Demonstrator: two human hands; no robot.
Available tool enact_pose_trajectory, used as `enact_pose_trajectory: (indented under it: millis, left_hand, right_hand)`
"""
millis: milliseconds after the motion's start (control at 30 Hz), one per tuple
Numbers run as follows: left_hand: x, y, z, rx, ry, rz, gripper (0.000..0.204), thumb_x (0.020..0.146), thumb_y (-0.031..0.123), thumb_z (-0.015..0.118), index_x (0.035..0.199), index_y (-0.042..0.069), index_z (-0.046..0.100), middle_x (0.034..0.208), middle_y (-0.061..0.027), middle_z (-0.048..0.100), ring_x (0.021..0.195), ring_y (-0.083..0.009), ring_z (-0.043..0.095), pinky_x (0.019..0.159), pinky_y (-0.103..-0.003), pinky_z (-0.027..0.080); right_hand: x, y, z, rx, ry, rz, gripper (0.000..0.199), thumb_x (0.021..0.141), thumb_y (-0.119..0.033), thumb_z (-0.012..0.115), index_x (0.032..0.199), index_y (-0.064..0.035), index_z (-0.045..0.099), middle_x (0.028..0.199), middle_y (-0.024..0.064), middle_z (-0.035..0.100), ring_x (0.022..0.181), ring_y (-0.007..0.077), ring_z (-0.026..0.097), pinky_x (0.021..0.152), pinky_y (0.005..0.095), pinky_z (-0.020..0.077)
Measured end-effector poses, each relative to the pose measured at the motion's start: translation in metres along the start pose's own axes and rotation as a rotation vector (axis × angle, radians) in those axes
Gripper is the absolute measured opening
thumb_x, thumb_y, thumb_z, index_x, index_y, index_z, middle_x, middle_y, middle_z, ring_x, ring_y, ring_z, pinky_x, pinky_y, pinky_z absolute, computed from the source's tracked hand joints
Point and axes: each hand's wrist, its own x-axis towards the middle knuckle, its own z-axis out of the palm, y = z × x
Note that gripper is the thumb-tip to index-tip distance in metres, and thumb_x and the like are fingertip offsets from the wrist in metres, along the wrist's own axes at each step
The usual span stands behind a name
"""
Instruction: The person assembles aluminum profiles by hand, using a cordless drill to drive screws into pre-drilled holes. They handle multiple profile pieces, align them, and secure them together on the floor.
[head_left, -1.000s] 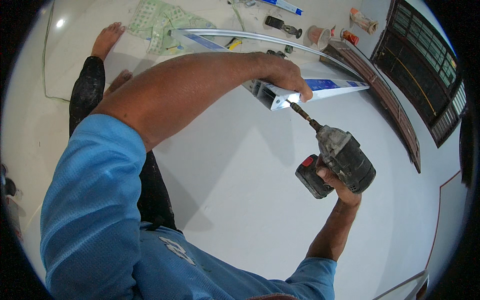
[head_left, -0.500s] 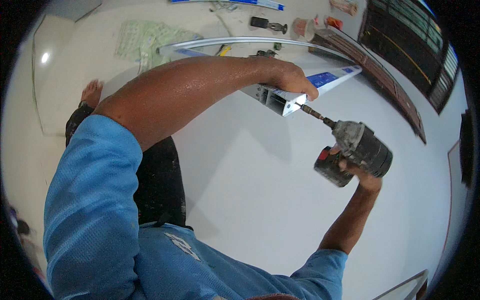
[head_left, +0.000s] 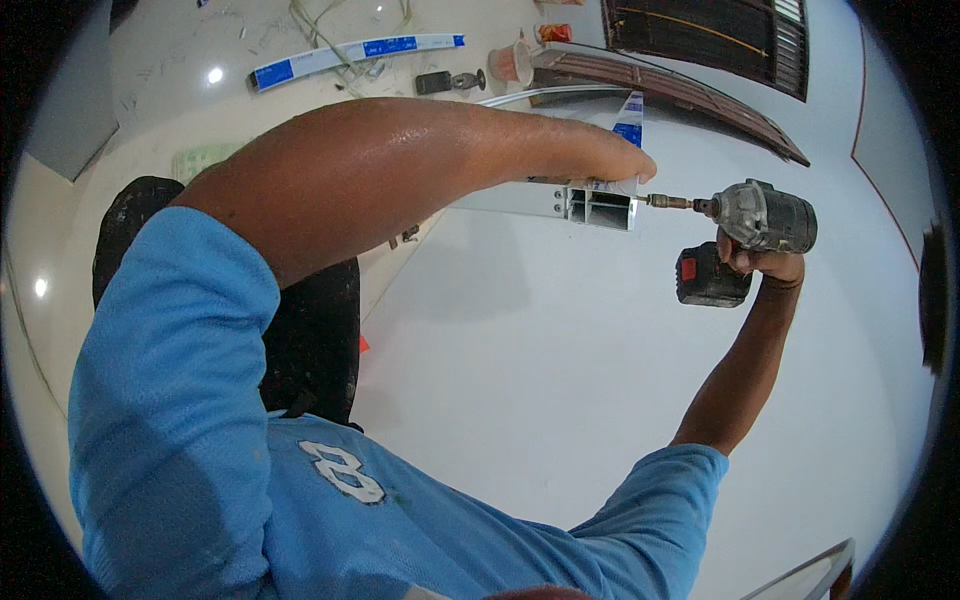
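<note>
My right hand [head_left: 762, 264] is wrapped round the handle of a worn black and grey cordless impact driver [head_left: 770, 218], its battery hanging below. The driver lies level, with its long bit [head_left: 668, 201] pointing left against the side of an aluminium profile [head_left: 603, 208] near the hollow end. From above, my left hand [head_left: 622, 160] grips the profile close to that end. Blue and white film [head_left: 629, 122] covers part of the metal beyond the fingers. Whether a screw sits at the bit's tip is too small to tell.
An angle grinder [head_left: 450, 82] lies on the floor beside a pinkish bucket [head_left: 510, 64]. A film-covered strip [head_left: 360, 58] lies farther left. Brown slatted panels [head_left: 690, 95] lean along the wall under a dark barred window [head_left: 700, 35]. A white wall [head_left: 560, 400] stands close at my right.
The view has shifted. The driver has swung from a slant to level and now sits higher and farther right. The profile's end appears turned, with my left hand still on it.
</note>
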Motion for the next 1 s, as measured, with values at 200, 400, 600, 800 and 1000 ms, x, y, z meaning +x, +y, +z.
enact_pose_trajectory:
  millis: [200, 400, 600, 800, 1000]
  left_hand:
    - [0.020, -0.007, -0.003, -0.124, -0.118, 0.034, 0.058, 0.079, 0.045, 0.066, 0.119, 0.003, 0.070, 0.114, -0.0228, 0.067, 0.102, -0.0282, 0.064, 0.084, -0.048, 0.049]
    - [0.021, -0.009, 0.002, -0.013, -0.054, -0.002, 0.064, 0.079, 0.044, 0.066, 0.126, 0.001, 0.066, 0.120, -0.0234, 0.065, 0.110, -0.0286, 0.059, 0.090, -0.049, 0.046]
    - [0.044, -0.015, -0.003, -0.033, -0.049, 0.081, 0.056, 0.079, 0.045, 0.066, 0.114, 0.002, 0.069, 0.111, -0.0216, 0.065, 0.101, -0.0276, 0.061, 0.082, -0.046, 0.048]
    - [0.010, -0.001, 0.003, 0.001, -0.001, 0.014, 0.056, 0.080, 0.045, 0.066, 0.113, 0.001, 0.069, 0.111, -0.0219, 0.064, 0.102, -0.0284, 0.061, 0.081, -0.046, 0.047]
    - [0.000, 0.005, 0.000, 0.033, -0.009, -0.018, 0.071, 0.080, 0.048, 0.065, 0.131, -0.001, 0.063, 0.124, -0.0262, 0.062, 0.115, -0.0343, 0.058, 0.093, -0.050, 0.045]
  right_hand:
    - [-0.001, -0.015, 0.013, 0.080, 0.099, 0.093, 0.061, 0.069, -0.024, 0.096, 0.116, 0.0022, 0.065, 0.075, 0.0023, 0.065, 0.062, 0.0126, 0.059, 0.055, 0.0294, 0.0462]
    - [-0.018, 0.003, 0.011, 0.069, 0.145, 0.122, 0.058, 0.065, -0.022, 0.099, 0.110, -0.0049, 0.067, 0.081, 0.0026, 0.067, 0.067, 0.0139, 0.060, 0.055, 0.0331, 0.0467]
    - [-0.014, -0.013, 0.009, 0.099, 0.114, 0.185, 0.053, 0.068, -0.008, 0.086, 0.115, -0.0002, 0.064, 0.079, 0.0047, 0.065, 0.059, 0.0129, 0.056, 0.051, 0.0304, 0.0423]
    - [-0.017, -0.016, 0.014, 0.125, 0.082, 0.167, 0.037, 0.069, -0.011, 0.089, 0.100, -0.0049, 0.070, 0.080, 0.0018, 0.067, 0.063, 0.0123, 0.055, 0.053, 0.0305, 0.0424]
    - [-0.015, -0.019, 0.009, 0.083, 0.050, 0.261, 0.029, 0.073, -0.013, 0.087, 0.095, -0.0047, 0.070, 0.076, 0.0006, 0.065, 0.062, 0.0124, 0.055, 0.055, 0.0312, 0.0440]
